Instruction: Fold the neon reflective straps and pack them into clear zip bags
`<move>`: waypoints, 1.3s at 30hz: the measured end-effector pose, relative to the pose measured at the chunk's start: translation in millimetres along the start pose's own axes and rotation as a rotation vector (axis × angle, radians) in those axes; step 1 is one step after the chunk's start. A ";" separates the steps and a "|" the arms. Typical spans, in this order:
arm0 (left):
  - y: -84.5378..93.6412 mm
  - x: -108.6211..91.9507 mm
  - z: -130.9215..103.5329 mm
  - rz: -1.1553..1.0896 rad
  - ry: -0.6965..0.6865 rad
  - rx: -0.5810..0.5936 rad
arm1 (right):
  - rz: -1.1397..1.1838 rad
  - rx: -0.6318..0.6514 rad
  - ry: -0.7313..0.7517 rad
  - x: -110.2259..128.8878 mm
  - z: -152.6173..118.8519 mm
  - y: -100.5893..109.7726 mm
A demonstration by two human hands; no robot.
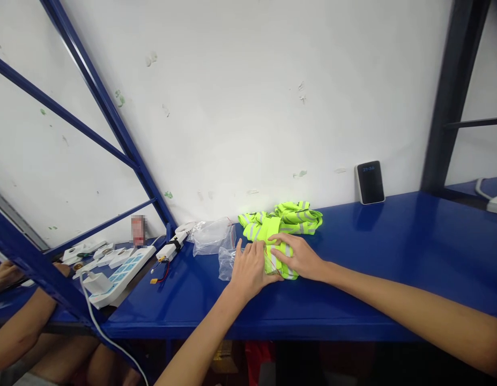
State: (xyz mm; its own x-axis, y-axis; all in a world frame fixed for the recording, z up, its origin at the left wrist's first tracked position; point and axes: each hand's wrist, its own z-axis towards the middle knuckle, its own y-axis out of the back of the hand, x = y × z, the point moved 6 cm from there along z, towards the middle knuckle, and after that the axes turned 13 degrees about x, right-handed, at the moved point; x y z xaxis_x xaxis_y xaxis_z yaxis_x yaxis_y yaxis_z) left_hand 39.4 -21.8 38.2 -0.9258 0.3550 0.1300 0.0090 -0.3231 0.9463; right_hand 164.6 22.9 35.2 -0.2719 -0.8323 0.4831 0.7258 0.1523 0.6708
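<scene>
A folded neon-yellow reflective vest [289,272] with silver stripes lies on the blue table, between my two hands. My left hand [250,269] is closed on its left side, thumb along the near edge. My right hand [299,257] grips it from the right, fingers bent over the top. A clear plastic bag [225,261] sticks out left of my left hand; how much of the vest it covers is partly hidden. Right behind the folded vest lies more crumpled yellow reflective cloth [300,219], and I cannot tell whether the two are joined.
Another clear bag [211,237] lies left, near a white device with wires [171,246]. A dark-screened clock [370,183] leans against the wall. A blue frame post [43,268] separates a power strip [125,274] and another person's arm [27,324] at left.
</scene>
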 end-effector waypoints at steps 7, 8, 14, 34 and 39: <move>3.1 -0.7 0.8 -0.044 -0.049 0.039 | 0.097 -0.016 0.071 8.8 -1.1 5.1; 3.1 -0.7 1.5 -0.050 -0.061 0.050 | 0.104 -0.010 0.074 9.2 -1.0 5.2; 5.9 -0.3 5.5 -0.076 -0.121 0.119 | 0.097 0.007 0.127 14.7 -3.1 4.1; 3.2 -19.1 3.9 -0.014 -0.157 0.053 | 0.432 -0.157 -0.425 -30.4 0.0 -13.0; -0.3 -20.7 7.7 -0.020 -0.190 0.048 | 0.769 -0.182 -0.547 -36.2 -1.5 -26.0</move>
State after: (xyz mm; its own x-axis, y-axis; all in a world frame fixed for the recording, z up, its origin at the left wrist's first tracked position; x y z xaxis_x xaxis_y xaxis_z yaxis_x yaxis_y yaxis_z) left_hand 61.4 -22.4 37.5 -0.8380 0.5215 0.1605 0.0135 -0.2742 0.9616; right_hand 156.4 48.3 -0.6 0.0953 -0.1684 0.9811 0.9029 0.4296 -0.0140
